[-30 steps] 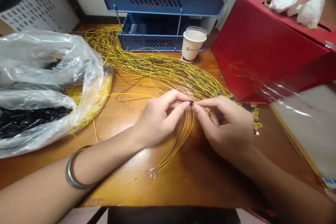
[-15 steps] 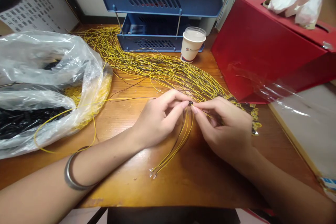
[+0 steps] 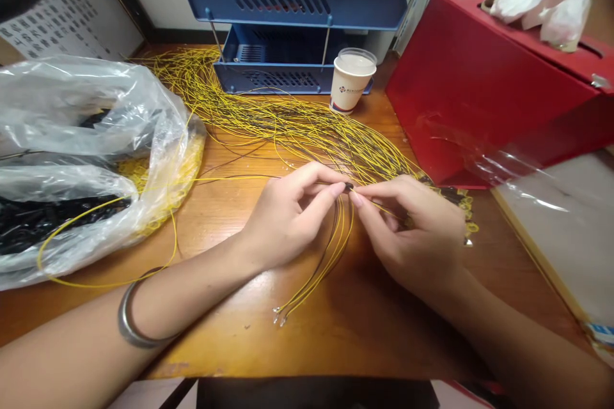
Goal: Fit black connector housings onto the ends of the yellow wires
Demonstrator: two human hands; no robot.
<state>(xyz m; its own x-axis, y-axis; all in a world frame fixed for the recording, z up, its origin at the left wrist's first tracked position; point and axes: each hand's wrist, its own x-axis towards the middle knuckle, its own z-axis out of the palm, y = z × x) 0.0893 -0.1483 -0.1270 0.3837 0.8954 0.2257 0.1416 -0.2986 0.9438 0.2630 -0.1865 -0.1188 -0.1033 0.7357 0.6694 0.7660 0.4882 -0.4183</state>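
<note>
My left hand (image 3: pixel 290 214) and my right hand (image 3: pixel 412 230) meet fingertip to fingertip over the wooden desk (image 3: pixel 230 307). Between them they pinch a small black piece (image 3: pixel 348 186) on thin yellow and brown wires. A short bunch of those wires (image 3: pixel 326 255) hangs from the pinch and ends near the front edge. A long yellow wire (image 3: pixel 96 230) loops from my left hand across the plastic bag. A heap of yellow wires (image 3: pixel 288 121) lies behind my hands.
A clear plastic bag (image 3: pixel 81 140) with black and yellow parts fills the left. A blue tray rack (image 3: pixel 288 6) and a paper cup (image 3: pixel 352 80) stand at the back. A red box (image 3: pixel 484 77) with tissue sits right, clear film (image 3: pixel 551 204) beside it.
Both hands stay put, pinching the same spot. The long yellow wire at the left has slid outward into a wider loop over the plastic bag and toward my left forearm.
</note>
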